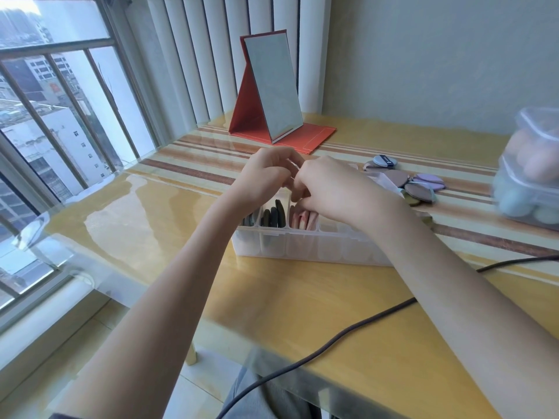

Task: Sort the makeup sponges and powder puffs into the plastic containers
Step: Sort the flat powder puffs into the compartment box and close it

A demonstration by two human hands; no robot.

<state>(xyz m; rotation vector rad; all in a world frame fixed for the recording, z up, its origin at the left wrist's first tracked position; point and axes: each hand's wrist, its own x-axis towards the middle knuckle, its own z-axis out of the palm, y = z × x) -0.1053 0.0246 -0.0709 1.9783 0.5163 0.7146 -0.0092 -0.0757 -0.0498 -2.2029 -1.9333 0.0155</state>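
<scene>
A clear divided plastic container (302, 247) stands mid-table. Dark powder puffs (273, 217) stand on edge in its left compartments and pink powder puffs (305, 220) in the one beside them; the right compartments look bare. My left hand (266, 176) hovers over the container's far side with curled fingers; what they hold is hidden. My right hand (332, 190) touches it, fingertips curled down onto the pink puffs. Loose puffs lie behind on the right: a blue puff (382, 161), a mauve puff (399, 178), a purple puff (428, 181) and a brown puff (419, 192).
Stacked clear tubs (532, 176) of egg-shaped sponges stand at the right edge. A red folding mirror (269, 86) stands at the back. A dark cable (332, 340) crosses the front of the glass-topped table. A barred window (60, 131) is on the left.
</scene>
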